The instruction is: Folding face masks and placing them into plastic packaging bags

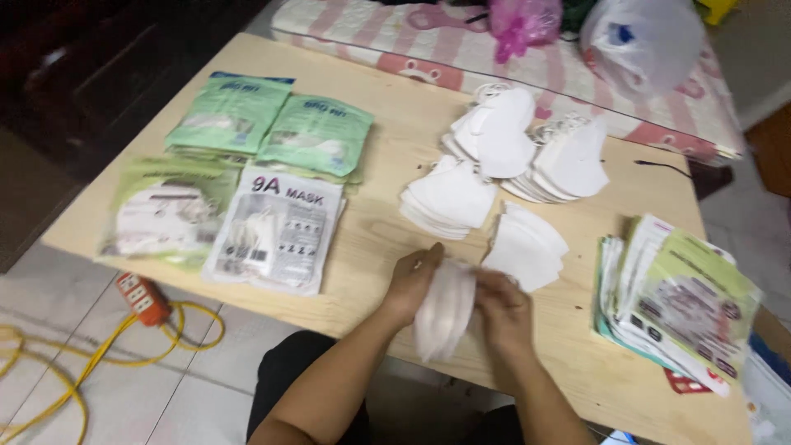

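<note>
From the head view, both hands meet at the near edge of the wooden counter (387, 239), holding a small stack of white masks (445, 311) upright between them. The left hand (409, 284) presses its fingers against the stack's left face, and the right hand (503, 309) closes around the right side — motion blur smears both, so single fingers are hard to make out, and the number of masks in the stack cannot be counted.

Just beyond the hands lie four loose piles of white masks: one near pile (527, 245), one to its left (449, 198), and two farther off (498, 132) (568, 161). On the left of the counter lie four filled packets — two green ones (231, 111) (317, 132) at the far side, a pale green one (169, 210) and a white one (276, 231) nearer. At the right edge sits a fanned heap of flat empty packets (676, 301), too overlapped to count.

Past the counter, a pink-striped mattress (494, 49) carries a pink bag (523, 21) and a white plastic bag (643, 41), both cut off at the top. On the tiled floor at left lie an orange power strip (142, 298) and a yellow cable (74, 371).
</note>
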